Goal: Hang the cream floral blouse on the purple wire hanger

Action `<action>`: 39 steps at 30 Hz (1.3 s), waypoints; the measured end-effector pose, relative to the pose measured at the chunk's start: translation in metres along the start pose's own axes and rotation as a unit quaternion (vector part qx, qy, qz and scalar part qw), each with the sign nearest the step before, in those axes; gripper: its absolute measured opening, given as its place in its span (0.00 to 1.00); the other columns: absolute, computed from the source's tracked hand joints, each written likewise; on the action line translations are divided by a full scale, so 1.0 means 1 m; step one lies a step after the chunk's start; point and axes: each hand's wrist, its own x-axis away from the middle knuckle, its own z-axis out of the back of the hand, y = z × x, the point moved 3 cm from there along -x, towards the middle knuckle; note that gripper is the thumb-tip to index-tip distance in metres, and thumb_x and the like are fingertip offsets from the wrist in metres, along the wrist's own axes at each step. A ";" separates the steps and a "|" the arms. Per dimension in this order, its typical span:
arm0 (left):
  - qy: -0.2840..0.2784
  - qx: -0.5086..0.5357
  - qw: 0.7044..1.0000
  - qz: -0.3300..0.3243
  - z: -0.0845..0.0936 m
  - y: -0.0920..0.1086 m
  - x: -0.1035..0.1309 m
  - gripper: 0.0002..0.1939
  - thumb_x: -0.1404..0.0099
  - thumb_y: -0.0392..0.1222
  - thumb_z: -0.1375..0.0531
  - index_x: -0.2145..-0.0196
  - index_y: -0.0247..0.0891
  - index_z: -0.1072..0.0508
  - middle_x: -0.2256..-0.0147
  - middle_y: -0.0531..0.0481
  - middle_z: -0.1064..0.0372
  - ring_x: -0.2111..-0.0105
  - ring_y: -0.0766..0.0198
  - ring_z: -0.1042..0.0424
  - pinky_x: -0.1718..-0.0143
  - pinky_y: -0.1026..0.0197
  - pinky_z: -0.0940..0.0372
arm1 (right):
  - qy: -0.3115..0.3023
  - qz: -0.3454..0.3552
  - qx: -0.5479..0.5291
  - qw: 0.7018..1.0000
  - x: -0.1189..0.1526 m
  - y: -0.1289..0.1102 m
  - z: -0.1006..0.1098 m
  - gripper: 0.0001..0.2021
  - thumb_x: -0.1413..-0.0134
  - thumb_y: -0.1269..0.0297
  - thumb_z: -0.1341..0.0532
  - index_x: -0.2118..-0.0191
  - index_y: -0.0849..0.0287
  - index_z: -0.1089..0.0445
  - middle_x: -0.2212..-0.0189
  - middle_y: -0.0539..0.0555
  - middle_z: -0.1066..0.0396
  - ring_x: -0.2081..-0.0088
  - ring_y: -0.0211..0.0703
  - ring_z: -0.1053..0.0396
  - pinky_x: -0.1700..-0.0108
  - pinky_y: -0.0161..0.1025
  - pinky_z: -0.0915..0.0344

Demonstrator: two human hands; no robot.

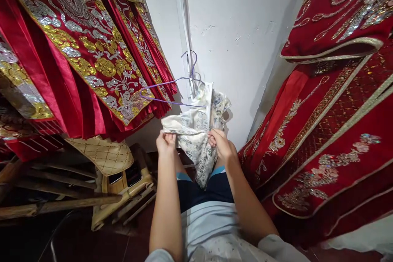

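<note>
A pale patterned garment [196, 125] hangs partly on a purple wire hanger [172, 102] in front of the wall, its lower end drooping to a point above my lap. My left hand [166, 141] pinches the left edge of the cloth. On the other side, my right hand [219, 141] grips the cloth with curled fingers. Between the two hands the fabric is drawn into a fold. The hanger's left arm sticks out bare of cloth; its right arm goes behind or into the garment. The hook sits by a narrow white strip [186, 37] on the wall.
Red embroidered garments [113, 65] with gold and silver decoration hang on the left. More red beaded garments [325, 143] fill the right side. A bamboo chair [107, 204] stands low at left, with a quilted cream cloth [104, 155] above it. The white wall [239, 61] is close ahead.
</note>
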 end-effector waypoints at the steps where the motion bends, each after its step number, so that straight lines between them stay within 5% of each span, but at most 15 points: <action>1: 0.010 0.010 1.000 0.010 0.000 -0.010 0.011 0.14 0.28 0.49 0.48 0.68 0.38 0.32 0.64 0.44 0.28 0.61 0.59 0.27 0.58 0.55 0.32 | 0.006 -0.005 0.007 1.000 -0.001 0.002 0.010 0.14 0.52 0.55 0.39 0.80 0.55 0.40 0.86 0.42 0.50 0.83 0.32 0.54 0.80 0.34 0.53; 4: 0.017 0.036 0.999 0.014 -0.008 -0.020 0.036 0.12 0.33 0.48 0.43 0.71 0.40 0.35 0.68 0.47 0.30 0.64 0.60 0.27 0.60 0.59 0.33 | 0.012 -0.017 0.035 0.999 -0.005 0.004 0.034 0.15 0.56 0.55 0.35 0.81 0.55 0.39 0.86 0.43 0.48 0.84 0.31 0.55 0.81 0.34 0.54; 7: -0.045 0.046 0.998 -0.015 -0.027 -0.007 0.056 0.12 0.37 0.49 0.39 0.69 0.39 0.33 0.68 0.50 0.31 0.66 0.63 0.29 0.61 0.62 0.34 | 0.026 -0.006 0.057 0.998 -0.007 -0.003 0.042 0.17 0.56 0.50 0.33 0.80 0.55 0.37 0.84 0.45 0.44 0.82 0.33 0.50 0.80 0.34 0.50; 10: -0.161 -0.024 0.984 -0.076 -0.049 0.008 0.078 0.12 0.36 0.51 0.38 0.66 0.39 0.29 0.66 0.50 0.31 0.65 0.64 0.30 0.59 0.63 0.34 | -0.005 0.014 0.060 0.998 -0.003 -0.013 0.025 0.21 0.51 0.41 0.36 0.75 0.56 0.30 0.77 0.52 0.32 0.73 0.40 0.35 0.72 0.36 0.37; 13: -0.226 -0.137 0.956 -0.125 -0.061 0.012 0.097 0.13 0.33 0.52 0.40 0.65 0.39 0.27 0.64 0.49 0.29 0.61 0.60 0.29 0.55 0.61 0.34 | -0.126 -0.033 -0.003 0.992 0.007 -0.016 -0.005 0.28 0.47 0.32 0.43 0.66 0.55 0.26 0.66 0.56 0.25 0.61 0.47 0.27 0.62 0.39 0.30; 18: -0.253 -0.234 0.922 -0.176 -0.049 0.012 0.096 0.17 0.31 0.56 0.42 0.66 0.39 0.27 0.41 0.41 0.34 0.40 0.53 0.35 0.40 0.55 0.40 | -0.303 -0.176 -0.038 0.936 0.031 -0.010 -0.024 0.28 0.54 0.33 0.36 0.62 0.55 0.25 0.65 0.57 0.23 0.59 0.50 0.24 0.60 0.43 0.28; 23: -0.340 -0.219 0.914 -0.031 -0.011 -0.005 0.099 0.25 0.28 0.62 0.52 0.57 0.41 0.26 0.59 0.42 0.24 0.56 0.54 0.25 0.52 0.53 0.31 | -0.425 -0.159 0.037 0.890 0.033 -0.034 -0.018 0.20 0.62 0.59 0.24 0.62 0.59 0.25 0.67 0.53 0.23 0.64 0.47 0.25 0.59 0.41 0.29; 27: -0.462 -0.355 0.813 -0.021 0.033 -0.017 0.108 0.22 0.29 0.58 0.47 0.53 0.42 0.23 0.57 0.44 0.23 0.54 0.51 0.25 0.49 0.53 0.33 | -0.298 0.030 0.160 0.941 -0.014 -0.072 -0.001 0.07 0.60 0.67 0.30 0.71 0.61 0.26 0.74 0.51 0.26 0.69 0.45 0.28 0.63 0.39 0.32; 29: -0.424 -0.479 0.767 -0.048 0.056 -0.014 0.096 0.17 0.32 0.54 0.44 0.56 0.42 0.22 0.59 0.45 0.22 0.57 0.49 0.24 0.54 0.54 0.32 | -0.166 0.179 0.217 0.945 -0.045 -0.087 0.008 0.05 0.58 0.70 0.34 0.71 0.60 0.25 0.70 0.52 0.25 0.64 0.46 0.28 0.59 0.40 0.33; 31: -0.327 -0.595 0.728 -0.090 0.074 0.000 0.075 0.14 0.34 0.49 0.44 0.61 0.41 0.22 0.63 0.45 0.22 0.61 0.47 0.24 0.59 0.55 0.33 | -0.080 0.255 0.225 0.937 -0.075 -0.090 0.011 0.14 0.58 0.72 0.36 0.62 0.59 0.23 0.62 0.54 0.24 0.60 0.46 0.28 0.55 0.41 0.34; 34: -0.244 -0.681 0.674 -0.151 0.082 0.030 0.046 0.14 0.35 0.49 0.45 0.72 0.41 0.24 0.68 0.43 0.23 0.62 0.47 0.25 0.58 0.54 0.36 | -0.054 0.206 0.208 0.955 -0.114 -0.073 -0.001 0.20 0.57 0.70 0.38 0.54 0.58 0.25 0.61 0.53 0.24 0.64 0.43 0.30 0.57 0.40 0.34; 39: -0.217 -0.702 0.637 -0.235 0.072 0.074 0.017 0.21 0.36 0.61 0.43 0.72 0.43 0.22 0.55 0.41 0.21 0.44 0.39 0.33 0.43 0.43 0.43 | -0.042 0.171 0.195 0.965 -0.141 -0.042 -0.020 0.06 0.52 0.65 0.41 0.68 0.58 0.28 0.71 0.50 0.27 0.65 0.42 0.33 0.57 0.37 0.37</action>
